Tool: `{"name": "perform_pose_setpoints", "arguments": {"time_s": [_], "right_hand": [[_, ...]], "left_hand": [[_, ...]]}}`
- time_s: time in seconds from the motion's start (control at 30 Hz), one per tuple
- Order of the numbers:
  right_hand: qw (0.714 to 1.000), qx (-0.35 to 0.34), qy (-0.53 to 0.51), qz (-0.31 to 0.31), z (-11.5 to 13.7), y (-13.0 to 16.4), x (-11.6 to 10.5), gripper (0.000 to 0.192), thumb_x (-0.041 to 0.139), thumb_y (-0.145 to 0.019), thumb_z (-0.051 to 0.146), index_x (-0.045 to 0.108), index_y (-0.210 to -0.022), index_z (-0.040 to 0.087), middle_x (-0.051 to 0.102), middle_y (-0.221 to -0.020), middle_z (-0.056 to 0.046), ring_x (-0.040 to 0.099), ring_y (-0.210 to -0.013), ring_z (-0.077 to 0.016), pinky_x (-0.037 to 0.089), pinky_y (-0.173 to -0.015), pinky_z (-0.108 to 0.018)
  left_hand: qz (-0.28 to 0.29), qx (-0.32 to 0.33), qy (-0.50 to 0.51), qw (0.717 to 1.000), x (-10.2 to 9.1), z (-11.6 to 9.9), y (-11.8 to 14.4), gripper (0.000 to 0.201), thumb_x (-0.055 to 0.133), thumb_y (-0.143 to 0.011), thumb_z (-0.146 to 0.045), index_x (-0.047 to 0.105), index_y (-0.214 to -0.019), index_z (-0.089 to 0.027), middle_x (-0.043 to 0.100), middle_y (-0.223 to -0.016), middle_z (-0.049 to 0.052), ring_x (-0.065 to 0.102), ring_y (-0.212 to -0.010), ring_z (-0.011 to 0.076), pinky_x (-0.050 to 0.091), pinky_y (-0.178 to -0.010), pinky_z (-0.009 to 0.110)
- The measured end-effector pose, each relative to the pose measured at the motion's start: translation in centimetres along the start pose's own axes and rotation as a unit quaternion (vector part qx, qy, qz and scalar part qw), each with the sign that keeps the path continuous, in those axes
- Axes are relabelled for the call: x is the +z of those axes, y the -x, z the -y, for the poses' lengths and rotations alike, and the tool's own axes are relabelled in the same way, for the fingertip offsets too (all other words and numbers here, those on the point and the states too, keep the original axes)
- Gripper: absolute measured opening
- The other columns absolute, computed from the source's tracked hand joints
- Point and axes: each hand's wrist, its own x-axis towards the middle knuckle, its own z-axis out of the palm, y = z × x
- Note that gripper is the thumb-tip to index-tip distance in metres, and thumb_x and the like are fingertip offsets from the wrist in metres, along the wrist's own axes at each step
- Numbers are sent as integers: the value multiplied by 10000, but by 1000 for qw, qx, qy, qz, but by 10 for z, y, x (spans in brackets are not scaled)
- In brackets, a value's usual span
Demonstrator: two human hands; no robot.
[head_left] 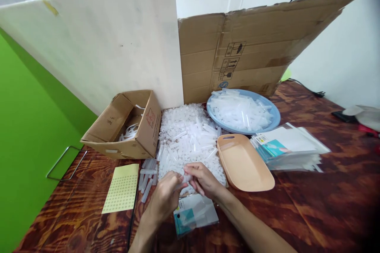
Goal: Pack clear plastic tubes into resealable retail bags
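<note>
The left hand (164, 197) and the right hand (203, 180) meet at the near middle of the dark, grained wooden worktop (311, 205), fingers curled in and pinching between them a small clear plastic tube (185, 179); the tube is largely hidden by the fingertips, so its exact shape cannot be told. Just below the hands lies a clear plastic bag with a teal and white printed card (194, 213), flat on the worktop. Directly beyond the fingers spreads a loose heap of translucent white plastic tubes (187, 134), with a few more tubes (147, 180) lying in a small bunch to its left. Near left of those sits a pale yellow sheet of small round stickers (122, 188). Far left stands an open brown cardboard box (127, 126) holding a few tubes. To the right of the heap lies an empty peach oblong plastic tray (245, 164), and beyond it a round light-blue plastic plate (273, 120) piled with tubes. Further right rests a stack of clear bags with printed cards (287, 148). A white board (97, 47) and a flattened cardboard sheet (252, 43) stand upright along the far edge.
</note>
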Motion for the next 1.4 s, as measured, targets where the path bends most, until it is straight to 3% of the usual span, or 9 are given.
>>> {"name": "perform_pose_setpoints", "arguments": {"time_s": [0.17,0.3,0.43,0.6,0.73,0.93,1.1,1.27,1.4], "right_hand": [[990,-76,-104,-63,-10,13,16,444,745,-803,580,608,-966,190,654,-864,-26,640,-715,-134,525,-697,-244],[976,-127,-94,-147,-16,30,12,329,785,-819,458,630,-962,205,646,-941,-36,637,-916,-186,511,-856,-293],[971,-113,49,-205,-9,55,-17,405,649,-902,558,660,-1119,217,620,-808,-18,610,-700,-176,539,-699,-310],[920,-147,300,-203,15,93,-44,385,560,-980,483,726,-1204,217,627,-1024,-83,604,-1009,-235,485,-937,-355],[921,-134,309,-197,17,106,-44,280,611,-967,393,720,-1167,230,647,-1123,-89,612,-1091,-229,480,-970,-334],[931,-145,193,-275,-1,105,-43,343,727,-886,391,564,-1137,223,730,-989,-83,700,-868,-213,573,-755,-304],[868,-219,231,-382,-4,102,-45,258,756,-868,355,565,-970,216,731,-895,-76,677,-688,-183,557,-602,-273],[917,-230,85,-315,-8,89,-24,260,726,-889,359,501,-875,230,725,-902,-56,661,-584,-170,554,-551,-289],[941,-203,155,-223,-17,84,-13,188,686,-913,377,612,-865,211,695,-916,-59,677,-810,-215,541,-704,-293]], "left_hand": [[-171,-33,-65,983,36,-8,7,229,506,-982,-175,563,-1201,-207,627,-1140,125,618,-1100,257,510,-940,399],[-64,3,-129,990,48,-20,19,467,476,-989,-148,454,-1440,-266,533,-1317,138,535,-1235,270,466,-1024,435],[48,-27,-197,979,41,-11,49,413,553,-962,-191,533,-1372,-239,594,-1291,138,569,-1196,297,469,-987,444],[154,-95,-283,942,33,9,92,378,700,-849,-174,625,-1215,-230,658,-1278,115,573,-1195,336,401,-972,474],[223,-177,-278,918,29,5,95,528,763,-791,-210,603,-1294,-244,632,-1326,127,531,-1230,347,350,-984,459],[353,-278,-133,883,9,-8,72,219,718,-797,-284,677,-986,-182,671,-1107,86,558,-1067,303,351,-923,394],[281,-313,114,900,-9,-1,78,339,527,-966,-437,624,-1232,-252,652,-1248,44,536,-1157,264,354,-1020,322],[249,-304,245,886,3,-2,66,415,594,-939,-499,647,-1234,-212,665,-1153,57,558,-1081,265,401,-954,316],[191,-308,418,833,17,-10,56,430,627,-917,-516,640,-1163,-164,622,-967,37,551,-871,189,420,-757,244]]}}
